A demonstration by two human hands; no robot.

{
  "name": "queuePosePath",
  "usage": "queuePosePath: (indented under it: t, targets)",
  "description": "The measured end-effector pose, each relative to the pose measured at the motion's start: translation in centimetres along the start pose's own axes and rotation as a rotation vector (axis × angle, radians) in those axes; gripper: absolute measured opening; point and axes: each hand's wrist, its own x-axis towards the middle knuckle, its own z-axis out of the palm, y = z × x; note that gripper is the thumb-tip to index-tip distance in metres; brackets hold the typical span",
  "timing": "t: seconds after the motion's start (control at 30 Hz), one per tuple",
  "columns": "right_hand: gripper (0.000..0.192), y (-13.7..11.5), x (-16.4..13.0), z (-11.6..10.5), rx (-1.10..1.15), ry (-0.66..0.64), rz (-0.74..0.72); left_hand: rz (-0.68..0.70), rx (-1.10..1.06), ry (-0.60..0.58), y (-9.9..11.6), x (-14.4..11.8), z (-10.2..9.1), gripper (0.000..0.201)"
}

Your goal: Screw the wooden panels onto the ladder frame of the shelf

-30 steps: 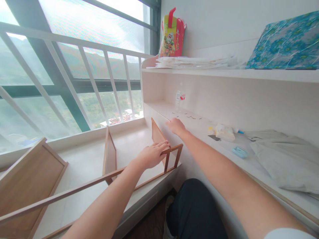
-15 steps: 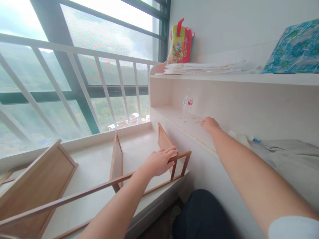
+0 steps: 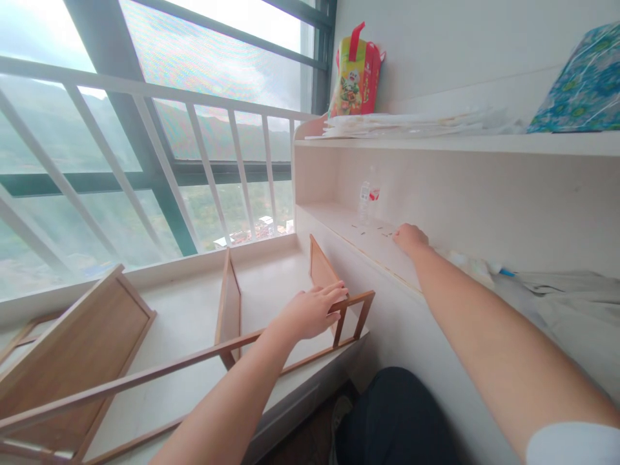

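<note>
My left hand [image 3: 317, 311] lies over the end of a brown wooden rack frame [image 3: 359, 298], fingers across its top rail and one digit below it. The rack lies on its side, with wooden panels [image 3: 228, 300] standing across it. On the ledge of a white shelf unit, my right hand [image 3: 411, 237] is closed with its fingertips down. Whatever those fingers hold, if anything, is hidden. Beside them lie several small dark pieces [image 3: 382, 230], perhaps screws, too small to be sure. Behind these stands a clear plastic bottle [image 3: 367, 197].
A white railing [image 3: 203, 148] runs before the window on the left. The upper shelf [image 3: 436, 146] bears white papers, a red and yellow bag [image 3: 357, 74] and a blue floral package [image 3: 581, 87]. Grey cloth [image 3: 571, 303] lies on the ledge to the right.
The view has shifted slightly. Both hands keep nearly the same places, the left on the frame and the right by the small pieces.
</note>
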Motion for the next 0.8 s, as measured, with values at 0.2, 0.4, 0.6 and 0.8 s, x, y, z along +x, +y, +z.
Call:
queuePosePath:
  t: [0.2,0.4,0.6,0.8]
  targets:
    - [0.03,-0.1,0.2,0.1,0.018,0.024,-0.01,-0.001,0.002,-0.006,0.1,0.0,-0.2,0.052]
    - [0.034,-1.6,0.3,-0.1,0.103,0.009,-0.032,-0.013,0.017,-0.014,0.2,0.0,0.0,0.053]
    - [0.038,-4.3,-1.3,-1.7,0.241,0.001,-0.065,-0.012,0.016,-0.024,0.4,-0.1,-0.3,0.053]
    - [0.026,-6.1,-5.9,-5.2,0.435,0.048,-0.177,0.011,0.025,-0.025,0.3,-0.1,-0.4,0.055]
